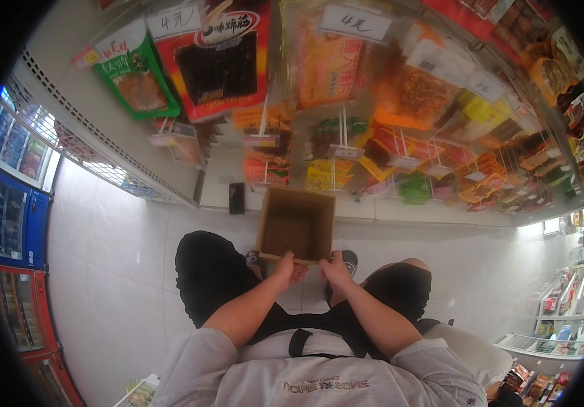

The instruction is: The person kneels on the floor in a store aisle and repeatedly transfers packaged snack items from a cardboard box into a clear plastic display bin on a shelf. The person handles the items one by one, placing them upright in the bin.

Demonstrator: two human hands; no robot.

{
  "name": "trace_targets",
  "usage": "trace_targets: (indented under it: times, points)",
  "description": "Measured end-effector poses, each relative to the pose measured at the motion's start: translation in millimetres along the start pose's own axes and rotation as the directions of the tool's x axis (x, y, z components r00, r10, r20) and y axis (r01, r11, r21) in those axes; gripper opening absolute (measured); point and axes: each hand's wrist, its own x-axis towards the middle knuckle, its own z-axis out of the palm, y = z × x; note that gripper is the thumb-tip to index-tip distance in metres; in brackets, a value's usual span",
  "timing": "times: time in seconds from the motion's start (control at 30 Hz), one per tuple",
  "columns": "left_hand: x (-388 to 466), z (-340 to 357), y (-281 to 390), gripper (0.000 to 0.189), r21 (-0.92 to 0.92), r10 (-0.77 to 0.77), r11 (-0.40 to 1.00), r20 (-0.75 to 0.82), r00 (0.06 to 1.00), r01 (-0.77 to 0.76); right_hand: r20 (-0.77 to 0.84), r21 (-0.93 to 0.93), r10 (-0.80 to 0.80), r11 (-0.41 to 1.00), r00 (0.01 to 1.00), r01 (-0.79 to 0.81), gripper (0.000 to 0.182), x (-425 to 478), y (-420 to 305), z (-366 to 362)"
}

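Observation:
An open-topped cardboard box [297,224], with no contents visible inside, is between my knees, its far side at the bottom ledge of a shelf unit. My left hand [290,269] grips the box's near edge around its middle. At the near right corner, my right hand [336,268] pinches the same rim. A black phone-like object [237,198] lies on the ledge to the left of the box. Above the box, packaged snacks hang on hooks, among them a green bag [136,81] and a red and black bag [220,61].
A perforated shelf panel [113,132] juts out at the upper left. Blue and red glass-front coolers [14,219] stand far left across the tiled floor [113,244]. Part of another person [467,351] is close behind at the lower right. Stocked racks [566,305] stand at the right.

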Motion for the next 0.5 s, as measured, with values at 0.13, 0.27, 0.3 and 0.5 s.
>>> trace_targets:
  times: [0.13, 0.27, 0.3, 0.5]
  points:
    - [3, -1, 0, 0.061, 0.004, 0.007, 1.0, 0.008, 1.0, -0.007, 0.015, 0.0, -0.009, 1.0, 1.0, 0.009, 0.05, -3, -6, -1]
    - [4, -2, -3, 0.062, 0.003, 0.024, 1.0, 0.012, 1.0, -0.024, 0.014, -0.003, 0.058, 0.998, 0.998, -0.058, 0.051, -9, -11, 0]
    - [3, 0, -2, 0.062, 0.008, 0.022, 1.0, 0.017, 1.0, -0.022, 0.016, 0.013, 0.078, 0.997, 0.997, -0.078, 0.053, -10, -12, -2]
    - [25, -10, -3, 0.063, -0.129, -0.014, 0.991, 0.117, 0.993, 0.029, -0.319, -0.241, -0.685, 0.727, 0.655, 0.643, 0.061, -24, -79, -33]
